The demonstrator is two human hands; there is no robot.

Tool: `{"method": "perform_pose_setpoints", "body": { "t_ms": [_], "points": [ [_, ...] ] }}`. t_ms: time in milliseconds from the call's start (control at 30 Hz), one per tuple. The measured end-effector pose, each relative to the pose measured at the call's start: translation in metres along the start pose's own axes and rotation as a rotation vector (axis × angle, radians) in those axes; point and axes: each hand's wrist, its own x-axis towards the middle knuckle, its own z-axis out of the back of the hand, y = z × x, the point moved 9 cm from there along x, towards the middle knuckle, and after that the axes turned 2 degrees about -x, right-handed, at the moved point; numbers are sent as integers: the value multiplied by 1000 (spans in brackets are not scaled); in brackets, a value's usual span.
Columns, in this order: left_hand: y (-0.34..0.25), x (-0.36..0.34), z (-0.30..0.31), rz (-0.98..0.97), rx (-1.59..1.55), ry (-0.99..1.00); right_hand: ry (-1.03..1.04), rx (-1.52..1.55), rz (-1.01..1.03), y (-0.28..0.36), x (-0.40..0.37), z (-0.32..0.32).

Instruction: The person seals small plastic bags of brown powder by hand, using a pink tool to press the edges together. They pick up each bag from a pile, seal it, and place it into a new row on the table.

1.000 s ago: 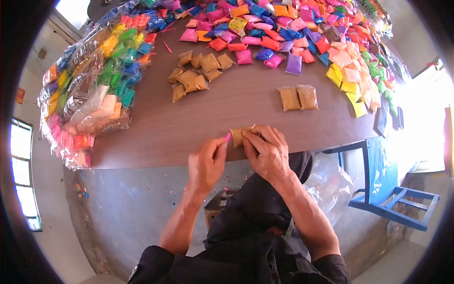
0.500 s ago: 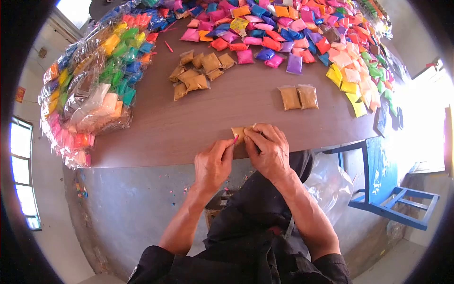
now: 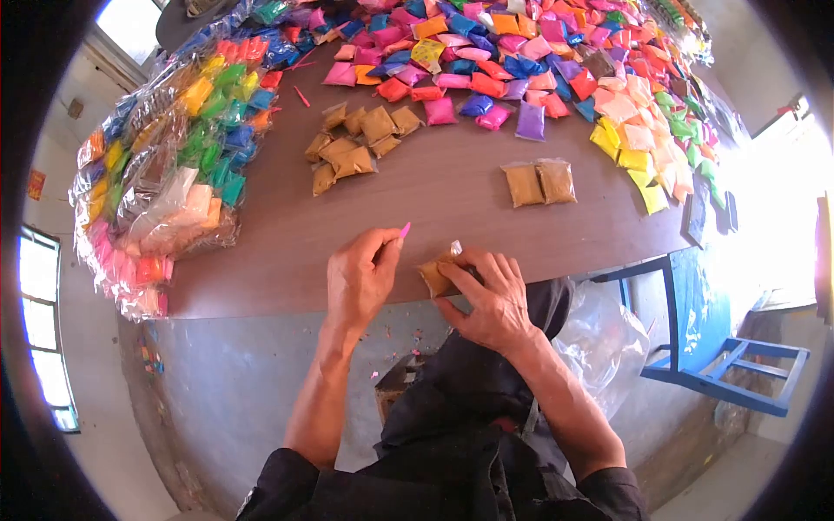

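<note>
A small pink stick [image 3: 406, 230] pokes up from between the thumb and forefinger of my left hand [image 3: 360, 267], which is closed above the table near its front edge. To its right, my right hand [image 3: 493, 295] grips a brown packet [image 3: 433, 276] at the table edge, with the fingers over its right side and the thumb below. Just beyond those fingers is a crumpled clear-white scrap [image 3: 456, 247]. Two brown packets [image 3: 554, 181] lie side by side farther back to the right. A heap of similar brown packets [image 3: 352, 160] sits back left.
Many coloured packets [image 3: 532, 119] cover the back of the brown table [image 3: 287, 260]. Clear bags of coloured packets [image 3: 187, 200] are piled at left. A blue chair [image 3: 695, 347] and a clear plastic bag [image 3: 599, 347] are at right, beside my dark-clothed leg.
My left hand has moved left and away from the packet with the pink stick. My right hand and the brown packet have shifted toward me. The white scrap now shows beyond the fingers.
</note>
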Motion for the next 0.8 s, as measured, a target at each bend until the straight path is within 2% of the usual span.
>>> {"method": "perform_pose_setpoints", "body": {
  "t_ms": [67,267,367,467,600,800],
  "points": [
    [-1,5,-7,-46,3,20,-2,-19,-1,-1,-3,2],
    [14,17,-6,19,2,55,-76,14,-58,-16,-3,15],
    [6,16,-10,-172,110,59,-189,-11,-105,-29,-1,27],
    [-1,23,-9,-93,84,65,-267,54,-252,-48,2,33],
    [16,22,0,-54,47,-20,-263,-173,-164,-44,26,36],
    [56,-9,45,135,8,-152,-155,-283,-112,-38,58,5]
  ]
}}
